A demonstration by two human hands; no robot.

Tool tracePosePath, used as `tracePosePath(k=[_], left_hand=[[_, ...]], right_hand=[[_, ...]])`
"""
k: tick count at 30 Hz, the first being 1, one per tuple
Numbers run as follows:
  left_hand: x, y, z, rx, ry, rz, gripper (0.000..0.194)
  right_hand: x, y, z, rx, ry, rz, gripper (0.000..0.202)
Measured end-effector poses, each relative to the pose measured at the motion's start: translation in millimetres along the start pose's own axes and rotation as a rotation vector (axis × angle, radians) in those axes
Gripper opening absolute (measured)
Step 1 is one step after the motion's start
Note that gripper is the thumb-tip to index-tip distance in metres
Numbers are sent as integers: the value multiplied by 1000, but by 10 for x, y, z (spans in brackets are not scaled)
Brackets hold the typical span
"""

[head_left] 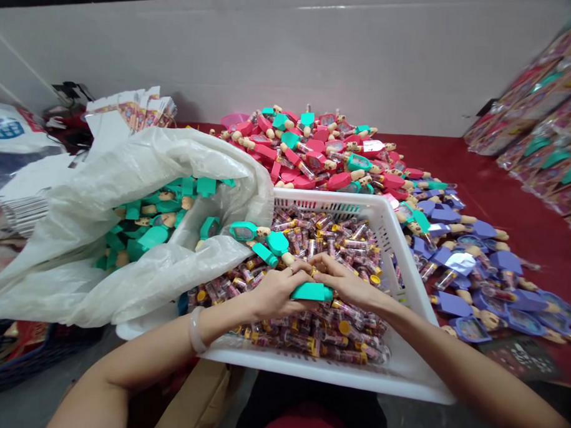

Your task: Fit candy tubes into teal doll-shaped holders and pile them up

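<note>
My left hand (280,294) is closed around a teal plastic toy piece (309,291), held above a white plastic basket (405,274). My right hand (342,281) meets it from the other side, fingers pinched together near the left fingertips; what they grip is hidden. Beneath both hands, small clear tubes (304,339) with yellow caps fill the basket. Just beyond the left hand, a few loose teal pieces (277,243) with tan knobbed ends lie on the tubes. A whitish plastic sack (40,255) opens onto the basket's left side, with more teal pieces (153,236) inside.
Behind the basket is a heap of pink-red toys (315,156) with some teal ones. Purple toys (457,251) spread over the red tabletop (451,158) at right. Wrapped packs (546,123) stack at far right. Printed cards (134,109) stand back left; a dark blue crate (37,355) sits lower left.
</note>
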State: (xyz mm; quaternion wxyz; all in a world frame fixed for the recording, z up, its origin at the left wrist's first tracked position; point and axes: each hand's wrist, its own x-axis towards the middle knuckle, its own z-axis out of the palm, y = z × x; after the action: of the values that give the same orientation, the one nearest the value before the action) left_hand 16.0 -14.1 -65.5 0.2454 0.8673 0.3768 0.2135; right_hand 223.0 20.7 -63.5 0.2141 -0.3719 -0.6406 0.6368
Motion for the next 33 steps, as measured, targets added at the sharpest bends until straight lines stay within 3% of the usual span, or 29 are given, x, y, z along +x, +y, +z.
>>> tracePosePath(k=[5, 11, 17, 20, 28, 33], left_hand=[[-20, 57, 19, 12, -13, -68, 39], [-34, 126, -1, -9, 68, -5, 42], [-63, 103, -9, 249, -96, 146, 48], [-75, 99, 31, 293, -76, 138, 49], [-85, 251, 162, 50, 47, -1, 49], [-75, 192, 124, -122, 74, 13, 45]], right_hand=[[10, -70, 5, 101, 15, 39, 33], [-37, -171, -55, 187, -65, 122, 30], [-104, -221, -169, 78, -155, 228, 37], [-99, -190, -183, 88, -159, 266, 38], [-155, -163, -162, 55, -47, 281, 42], [-173, -266, -348, -178, 20, 160, 45]])
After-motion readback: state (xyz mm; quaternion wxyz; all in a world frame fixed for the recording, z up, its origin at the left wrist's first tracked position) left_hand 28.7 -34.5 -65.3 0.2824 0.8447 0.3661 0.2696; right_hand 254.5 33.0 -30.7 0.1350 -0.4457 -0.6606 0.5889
